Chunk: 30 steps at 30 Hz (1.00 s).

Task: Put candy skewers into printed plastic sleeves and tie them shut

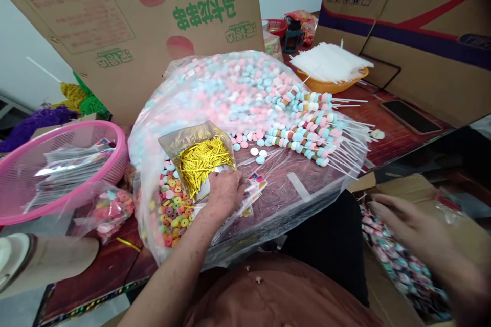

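Observation:
My left hand rests knuckles-up on a stack of clear printed wrappers, fingers curled onto them, beside a bag of gold twist ties. My right hand reaches down at the right into a cardboard box of wrapped candy skewers, fingers stretched out and blurred by motion. A pile of unwrapped candy skewers lies on the plastic ahead of my left hand. Behind them sits a big clear bag of pink and blue candies.
A pink basket holding wrappers stands at the left, with a small bag of ring candies below it. An orange bowl of white sticks sits at the back right. Large cardboard cartons wall the back. A phone lies at right.

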Each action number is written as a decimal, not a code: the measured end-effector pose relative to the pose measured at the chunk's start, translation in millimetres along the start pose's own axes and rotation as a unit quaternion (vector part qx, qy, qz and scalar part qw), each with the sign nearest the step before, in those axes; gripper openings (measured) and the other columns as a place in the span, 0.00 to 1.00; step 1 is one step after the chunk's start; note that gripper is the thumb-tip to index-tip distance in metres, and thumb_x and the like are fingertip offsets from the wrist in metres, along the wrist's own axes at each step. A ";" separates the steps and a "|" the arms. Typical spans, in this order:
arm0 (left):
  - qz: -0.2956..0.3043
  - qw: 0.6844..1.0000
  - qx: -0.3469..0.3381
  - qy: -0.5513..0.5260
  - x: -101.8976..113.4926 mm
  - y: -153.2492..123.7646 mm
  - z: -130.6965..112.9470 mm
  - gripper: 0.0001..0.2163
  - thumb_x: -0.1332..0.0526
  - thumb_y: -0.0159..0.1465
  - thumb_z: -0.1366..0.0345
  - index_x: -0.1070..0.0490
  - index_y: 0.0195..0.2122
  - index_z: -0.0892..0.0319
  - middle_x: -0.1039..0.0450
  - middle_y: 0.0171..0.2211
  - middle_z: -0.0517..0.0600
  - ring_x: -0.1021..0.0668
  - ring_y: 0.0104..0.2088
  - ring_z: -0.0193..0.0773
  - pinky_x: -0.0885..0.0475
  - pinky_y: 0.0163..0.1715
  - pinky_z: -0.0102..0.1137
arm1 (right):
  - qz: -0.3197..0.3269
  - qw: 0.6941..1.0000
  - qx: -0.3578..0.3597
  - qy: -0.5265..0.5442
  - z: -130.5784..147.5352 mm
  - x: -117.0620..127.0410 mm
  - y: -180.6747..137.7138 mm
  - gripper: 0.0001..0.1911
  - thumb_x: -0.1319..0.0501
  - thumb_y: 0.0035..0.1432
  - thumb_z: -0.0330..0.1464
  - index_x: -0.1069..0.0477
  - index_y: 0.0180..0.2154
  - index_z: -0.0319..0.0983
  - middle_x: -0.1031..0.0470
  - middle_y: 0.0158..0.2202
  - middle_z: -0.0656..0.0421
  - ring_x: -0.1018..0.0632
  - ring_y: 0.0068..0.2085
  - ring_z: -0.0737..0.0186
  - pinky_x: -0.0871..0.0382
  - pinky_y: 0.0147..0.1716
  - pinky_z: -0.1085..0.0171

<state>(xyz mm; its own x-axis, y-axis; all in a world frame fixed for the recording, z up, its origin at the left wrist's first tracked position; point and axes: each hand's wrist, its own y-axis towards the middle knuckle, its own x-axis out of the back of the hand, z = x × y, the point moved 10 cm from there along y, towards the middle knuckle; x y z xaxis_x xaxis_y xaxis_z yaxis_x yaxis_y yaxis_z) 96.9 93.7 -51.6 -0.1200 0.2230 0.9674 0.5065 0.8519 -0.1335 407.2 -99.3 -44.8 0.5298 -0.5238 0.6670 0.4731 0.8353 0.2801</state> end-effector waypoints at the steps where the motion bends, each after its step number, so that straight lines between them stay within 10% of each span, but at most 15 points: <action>1: 0.000 1.000 0.005 -0.006 4.9 -2.8 3.6 0.07 0.43 0.59 0.64 0.28 0.29 0.59 0.24 0.30 0.51 0.25 0.35 0.44 0.37 0.40 0.40 | 0.028 0.998 0.050 0.000 35.7 -28.6 5.6 0.12 0.40 0.51 0.42 0.26 0.34 0.42 0.24 0.33 0.54 0.25 0.34 0.54 0.31 0.34 0.56; 5: 0.009 0.995 -0.033 -0.096 34.7 -25.1 7.7 0.07 0.44 0.60 0.63 0.29 0.29 0.58 0.26 0.26 0.45 0.26 0.29 0.35 0.36 0.32 0.28 | 0.067 0.971 0.215 0.075 172.2 -116.1 25.3 0.18 0.40 0.53 0.39 0.31 0.44 0.37 0.29 0.46 0.49 0.31 0.49 0.51 0.38 0.48 0.52; 9: -0.028 0.984 -0.046 -0.170 49.3 -44.6 20.1 0.05 0.43 0.59 0.65 0.30 0.31 0.58 0.27 0.26 0.45 0.27 0.28 0.33 0.36 0.30 0.26 | 0.184 0.934 0.272 0.143 233.6 -187.6 27.6 0.05 0.42 0.55 0.32 0.29 0.30 0.39 0.27 0.31 0.56 0.28 0.38 0.58 0.35 0.39 0.60; 17: -0.037 0.994 0.037 -0.095 3.0 -18.7 50.0 0.09 0.44 0.60 0.62 0.27 0.29 0.59 0.25 0.27 0.48 0.26 0.30 0.37 0.37 0.36 0.32 | 0.170 0.955 0.211 0.118 186.1 -232.4 43.2 0.10 0.43 0.55 0.35 0.33 0.24 0.40 0.32 0.23 0.58 0.30 0.30 0.59 0.37 0.31 0.61; 24: 0.021 0.997 -0.071 -0.032 23.9 -6.1 23.5 0.14 0.50 0.64 0.59 0.27 0.31 0.56 0.24 0.32 0.48 0.26 0.35 0.40 0.40 0.46 0.39 | 0.184 0.941 0.258 0.114 193.1 -217.6 50.1 0.06 0.43 0.56 0.32 0.30 0.29 0.40 0.27 0.33 0.57 0.29 0.39 0.60 0.37 0.42 0.60; 30: -0.070 0.995 -0.071 0.027 53.3 -18.2 15.0 0.11 0.49 0.64 0.66 0.29 0.43 0.54 0.31 0.51 0.54 0.31 0.50 0.46 0.52 0.55 0.50 | 0.147 0.958 0.223 0.106 188.9 -202.5 59.2 0.17 0.39 0.52 0.40 0.30 0.41 0.37 0.31 0.47 0.48 0.34 0.49 0.51 0.41 0.48 0.51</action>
<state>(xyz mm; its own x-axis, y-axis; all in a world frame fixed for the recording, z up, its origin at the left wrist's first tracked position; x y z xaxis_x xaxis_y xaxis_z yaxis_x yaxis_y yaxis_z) 68.5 97.3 -0.8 -0.1542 0.0783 0.9849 0.6047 0.7959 0.0314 195.0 87.8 -32.9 0.7474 -0.2373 0.6205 -0.0418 0.9154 0.4004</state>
